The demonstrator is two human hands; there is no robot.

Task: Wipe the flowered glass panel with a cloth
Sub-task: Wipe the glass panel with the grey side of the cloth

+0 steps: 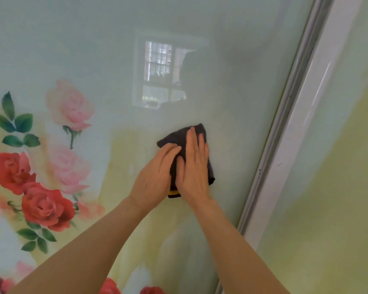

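— Well, any writing or brand to read?
— None legible; only a yellow edge at the dark cloth's (194, 136) lower end.
— Where's the room?
— The flowered glass panel (115, 60) lies bare above and left of the cloth; the white frame (285, 158) borders it near the right.
— The hands?
— Left hand (155, 177) and right hand (192, 168) lie side by side, fingers straight, pressing the cloth flat on the glass.

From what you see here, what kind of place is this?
Probably a room in a home. A glass panel printed with roses sits in a sliding-door frame, and the glass reflects a barred window. Both hands press a dark cloth on it.
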